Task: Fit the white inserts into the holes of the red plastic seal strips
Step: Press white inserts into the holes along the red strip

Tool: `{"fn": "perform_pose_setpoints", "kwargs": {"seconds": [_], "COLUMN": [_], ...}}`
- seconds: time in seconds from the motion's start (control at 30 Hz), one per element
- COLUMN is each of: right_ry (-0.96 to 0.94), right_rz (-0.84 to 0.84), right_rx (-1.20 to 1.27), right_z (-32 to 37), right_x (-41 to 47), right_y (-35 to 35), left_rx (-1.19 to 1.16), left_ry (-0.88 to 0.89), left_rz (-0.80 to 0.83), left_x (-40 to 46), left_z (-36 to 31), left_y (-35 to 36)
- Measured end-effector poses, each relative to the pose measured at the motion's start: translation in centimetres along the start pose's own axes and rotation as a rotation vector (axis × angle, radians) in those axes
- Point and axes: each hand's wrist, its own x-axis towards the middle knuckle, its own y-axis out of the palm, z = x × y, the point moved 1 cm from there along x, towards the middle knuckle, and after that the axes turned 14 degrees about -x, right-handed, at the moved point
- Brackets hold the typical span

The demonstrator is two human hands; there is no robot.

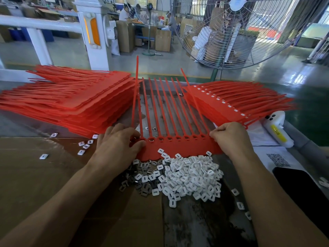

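Head view of a workbench. A red seal strip sheet [178,148], a joined row of tags with long tails pointing away from the person, lies flat at the centre of the bench. The left hand [117,145] pinches the sheet's left end between thumb and curled fingers; the right hand [231,138] grips the right end, fingers curled over the far edge. Each tag in the row shows a small rectangular hole just beyond the flat band; whether these are filled cannot be told.

The pile of white inserts [192,177] lies against the near edge of the sheet, between the two forearms, with a few inserts resting on the red band itself. A smaller patch of dark metal clips [142,177] adjoins the pile on its left. Loose inserts are scattered on the cardboard [35,175] to the left.

A tall stack of red sheets [71,97] borders the working sheet on the left; a second stack [231,102], bearing a line of white inserts, borders it on the right. Open bench remains near the front edge. A large floor fan [240,32] stands beyond the bench.
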Motion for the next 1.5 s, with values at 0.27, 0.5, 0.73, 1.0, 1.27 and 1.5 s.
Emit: {"fn": "perform_pose_setpoints", "kwargs": {"seconds": [0.27,0.5,0.73,1.0,1.27,1.5], "right_ry": [-0.015,-0.092,-0.521,-0.704,-0.771,-0.744], "right_rz": [-0.012,-0.029,0.415,0.623,0.599,0.557], "right_rx": [0.025,0.005,0.095,-0.165,-0.102,-0.039], "right_z": [-0.3,-0.2,2.6,4.3,4.5,4.2], "right_x": [0.2,-0.3,-3.3,-5.4,-5.7,-5.4], "right_y": [0.3,-0.2,-2.3,-1.8,-1.9,-1.5], "left_rx": [-0.004,-0.003,-0.006,-0.005,-0.025,0.012], "left_ry": [0.003,0.006,0.012,0.034,0.069,0.042], "left_rz": [-0.004,-0.008,-0.021,-0.026,-0.049,-0.045], "left_x": [-0.1,-0.1,-0.1,-0.1,-0.3,-0.3], "left_z": [0.1,0.0,0.0,-0.1,-0.3,-0.4], "left_y": [0.0,0.0,0.0,0.0,-0.1,0.0]}}
